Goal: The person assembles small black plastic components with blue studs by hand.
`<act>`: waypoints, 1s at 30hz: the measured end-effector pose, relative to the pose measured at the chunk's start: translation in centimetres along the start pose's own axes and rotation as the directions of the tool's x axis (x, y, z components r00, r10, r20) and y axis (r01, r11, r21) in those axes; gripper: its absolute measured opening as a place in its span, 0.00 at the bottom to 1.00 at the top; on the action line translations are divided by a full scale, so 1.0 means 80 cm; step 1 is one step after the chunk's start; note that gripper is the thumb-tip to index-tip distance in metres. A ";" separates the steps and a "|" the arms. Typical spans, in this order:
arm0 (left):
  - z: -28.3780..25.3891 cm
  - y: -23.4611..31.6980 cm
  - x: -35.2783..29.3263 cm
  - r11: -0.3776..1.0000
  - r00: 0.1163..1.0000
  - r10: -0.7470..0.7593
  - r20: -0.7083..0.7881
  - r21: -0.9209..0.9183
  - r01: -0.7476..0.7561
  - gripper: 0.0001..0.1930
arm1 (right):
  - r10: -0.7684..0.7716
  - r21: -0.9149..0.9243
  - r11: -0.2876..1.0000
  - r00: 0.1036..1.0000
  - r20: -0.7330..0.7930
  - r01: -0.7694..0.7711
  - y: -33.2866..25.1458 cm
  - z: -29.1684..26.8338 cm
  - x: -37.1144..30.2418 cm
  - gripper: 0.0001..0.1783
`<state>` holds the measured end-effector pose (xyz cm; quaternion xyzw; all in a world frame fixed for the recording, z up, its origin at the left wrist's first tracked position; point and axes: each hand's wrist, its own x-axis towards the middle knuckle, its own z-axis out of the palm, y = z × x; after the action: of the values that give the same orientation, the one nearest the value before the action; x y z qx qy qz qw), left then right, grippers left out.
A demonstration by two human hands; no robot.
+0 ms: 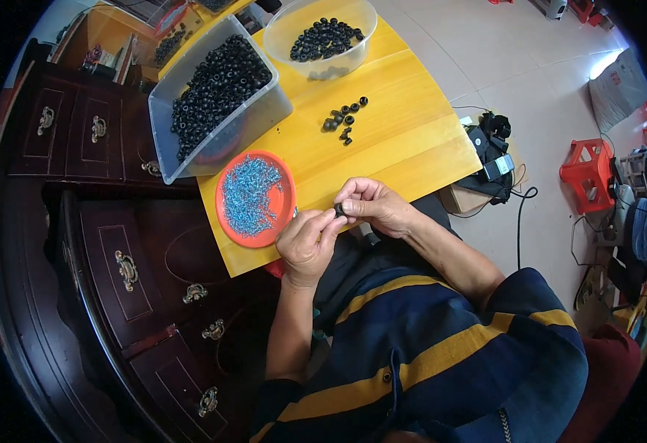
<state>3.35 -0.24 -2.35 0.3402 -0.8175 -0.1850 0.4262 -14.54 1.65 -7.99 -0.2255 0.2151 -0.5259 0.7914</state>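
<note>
My left hand point(308, 242) and my right hand point(376, 208) meet near the front edge of the yellow table point(412, 111). Between their fingertips is a small round black part point(339, 210), pinched from both sides; the fingers hide much of it. Just left of my left hand lies an orange plate point(280, 201) with a heap of tiny bluish, shiny metal pieces point(246, 193), possibly small screws. Farther back on the table sit several loose black ring-shaped parts point(349, 109).
At the back left stands a translucent bin point(258, 118) full of black rings. Beside it is a clear round tub point(373, 37) holding more of them. Dark wooden drawers point(116, 273) flank the table's left. A red stool point(586, 173) and cables are on the floor at right.
</note>
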 end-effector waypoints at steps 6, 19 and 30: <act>-0.003 0.003 0.005 0.997 0.999 0.031 0.025 0.073 -0.032 0.11 | -0.097 -0.128 0.987 0.995 -0.009 0.096 -0.001 0.001 0.002 0.07; 0.006 0.000 0.011 0.999 0.998 -0.035 0.045 0.009 0.035 0.12 | -0.079 0.020 0.997 0.997 -0.016 0.079 -0.006 -0.001 0.003 0.08; 0.021 0.000 0.022 1.000 1.000 -0.028 -0.009 -0.005 0.028 0.11 | -0.017 0.222 0.975 1.000 0.009 0.015 -0.014 -0.003 0.007 0.09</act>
<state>1.25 -1.52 -2.29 0.3516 -0.8103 -0.1913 0.4280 -15.29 0.68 -7.62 -0.1401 0.1491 -0.5519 0.8084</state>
